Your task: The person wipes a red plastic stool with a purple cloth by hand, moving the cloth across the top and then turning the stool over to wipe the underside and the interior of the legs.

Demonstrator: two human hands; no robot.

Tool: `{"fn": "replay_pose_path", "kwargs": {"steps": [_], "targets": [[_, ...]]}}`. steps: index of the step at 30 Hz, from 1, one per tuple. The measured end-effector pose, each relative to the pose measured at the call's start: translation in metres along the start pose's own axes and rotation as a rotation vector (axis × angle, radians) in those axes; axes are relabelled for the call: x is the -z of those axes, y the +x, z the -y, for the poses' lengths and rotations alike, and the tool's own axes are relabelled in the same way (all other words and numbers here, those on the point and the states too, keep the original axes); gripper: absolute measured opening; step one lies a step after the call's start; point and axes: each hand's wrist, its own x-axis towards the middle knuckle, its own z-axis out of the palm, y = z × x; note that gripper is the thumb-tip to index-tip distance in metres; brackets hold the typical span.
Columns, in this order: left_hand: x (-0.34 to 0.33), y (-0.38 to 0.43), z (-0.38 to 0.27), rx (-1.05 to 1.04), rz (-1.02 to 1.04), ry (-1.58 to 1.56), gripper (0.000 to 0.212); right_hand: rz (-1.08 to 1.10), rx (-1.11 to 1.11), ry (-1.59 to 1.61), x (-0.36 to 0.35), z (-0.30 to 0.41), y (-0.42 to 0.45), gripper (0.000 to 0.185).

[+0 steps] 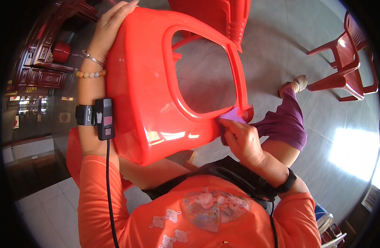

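Tilted on its side before me is a glossy red plastic stool, with a large rounded opening framed in the side that faces me. My left hand grips its far upper edge, and the left forearm lies along the stool's left face. Bunched in my right hand is a purple cloth, pressed against the stool's lower rim near the right corner of the opening. More purple fabric covers part of my right leg; whether it joins the cloth in my hand, I cannot tell.
Another red plastic piece of furniture stands just beyond the stool. Dark red plastic chairs are at the right on the grey tiled floor. Carved dark wooden furniture lines the left. A black cable runs along my left arm.
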Motion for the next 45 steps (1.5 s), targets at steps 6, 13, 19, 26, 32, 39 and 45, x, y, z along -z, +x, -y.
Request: {"fn": "replay_pose_path", "kwargs": {"steps": [6, 13, 19, 26, 32, 39, 45], "targets": [[-0.005, 0.001, 0.002, -0.170, -0.018, 0.097, 0.028, 0.021, 0.367, -0.003, -0.001, 0.056, 0.029, 0.039], [-0.020, -0.011, -0.013, -0.185, -0.052, 0.176, 0.031, -0.172, 0.409, -0.257, -0.005, 0.069, 0.090, 0.046], [-0.031, -0.014, -0.023, -0.182, -0.023, 0.189, 0.031, -0.270, 0.194, -0.442, 0.004, 0.048, 0.146, 0.031], [-0.026, -0.015, -0.019, -0.150, 0.014, 0.188, 0.026, -0.234, -0.025, -0.250, 0.009, 0.002, 0.158, 0.028], [-0.034, -0.016, -0.030, -0.180, 0.045, 0.225, 0.026, -0.234, -0.203, -0.458, 0.019, -0.044, 0.159, 0.021], [-0.049, -0.024, -0.049, -0.173, 0.123, 0.251, 0.031, -0.096, -0.573, -0.553, 0.043, -0.105, 0.153, 0.028], [-0.059, -0.026, -0.052, -0.244, 0.073, 0.197, 0.028, -0.300, -0.419, -0.432, 0.039, -0.102, 0.138, 0.025]]}}
